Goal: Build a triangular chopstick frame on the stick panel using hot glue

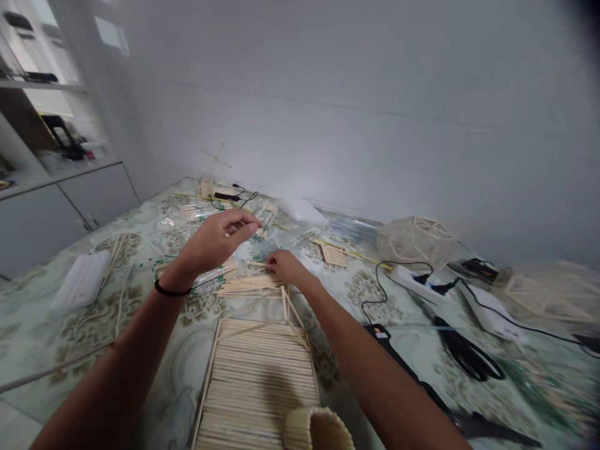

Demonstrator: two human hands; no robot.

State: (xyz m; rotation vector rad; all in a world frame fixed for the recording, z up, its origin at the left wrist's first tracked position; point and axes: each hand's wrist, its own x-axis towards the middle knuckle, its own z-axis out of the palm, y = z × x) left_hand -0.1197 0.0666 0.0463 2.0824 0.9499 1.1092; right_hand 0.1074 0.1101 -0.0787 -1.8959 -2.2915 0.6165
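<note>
1. Right hand: I see fingers curled tight and pointing down at the far end of the work, but the tips are hidden, so I can't tell whether a stick is pinched there. Left hand: loosely bent, thumb apart from the fingers, nothing visible in it, raised over the table.

2. Taking the slatted stick panel as my clock centre, the loose sticks lie just short of 12 o'clock, beside the right hand. Left hand is at 11.

3. Thin leaning sticks rise at the panel's 12 to 1 edge, close by the right wrist. My first worry: a low pull back toward 6 could catch and knock them.

4. Loose sticks overlap at angles, so drawing one out carelessly might roll or scatter its neighbours.

5. On the panel at 4 o'clock sits a scallop-rimmed stick cup; a bump to the panel could shift it, as I can't see anything fixing it.

6. Toward 2 o'clock, a black cord loops from the power strip; a wide rightward sweep of the forearm could snag it.
</note>
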